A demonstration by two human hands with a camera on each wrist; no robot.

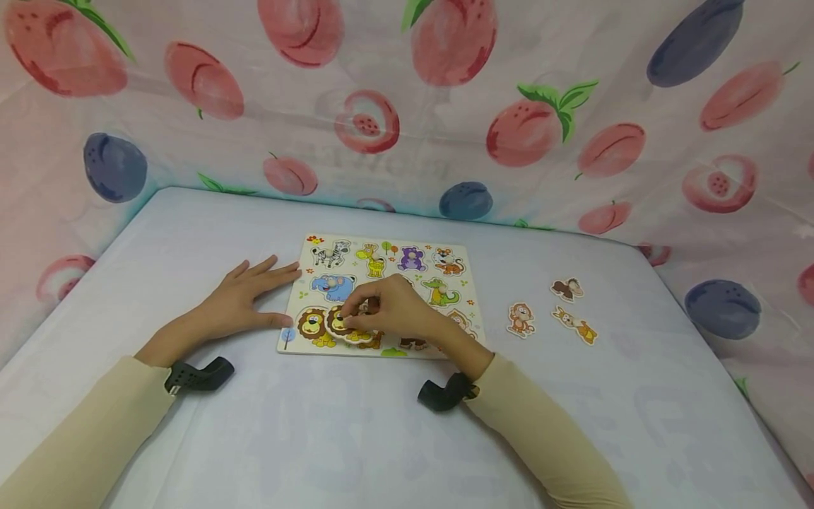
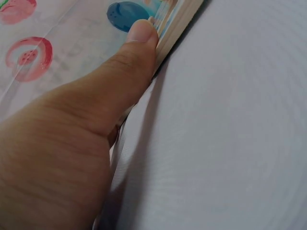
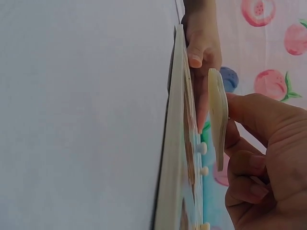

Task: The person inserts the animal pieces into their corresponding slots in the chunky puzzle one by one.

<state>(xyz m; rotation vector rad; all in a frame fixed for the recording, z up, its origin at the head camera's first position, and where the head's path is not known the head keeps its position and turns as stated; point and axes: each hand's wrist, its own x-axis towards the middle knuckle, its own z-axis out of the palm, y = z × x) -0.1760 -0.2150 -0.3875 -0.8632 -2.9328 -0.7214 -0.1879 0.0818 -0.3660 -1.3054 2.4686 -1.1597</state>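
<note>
My right hand pinches a wooden lion puzzle piece between thumb and fingers. In the right wrist view the piece is edge-on, held a little above the animal puzzle board. On the board a printed lion shows at the lower left, just left of the held piece. My left hand lies with fingers spread at the board's left side, and in the left wrist view its thumb touches the board's edge. The right hand hides part of the board's middle.
A monkey piece, a kangaroo piece and a brown animal piece lie on the white table to the right of the board. Knobbed pieces such as the elephant sit on the board. A fruit-patterned curtain stands behind.
</note>
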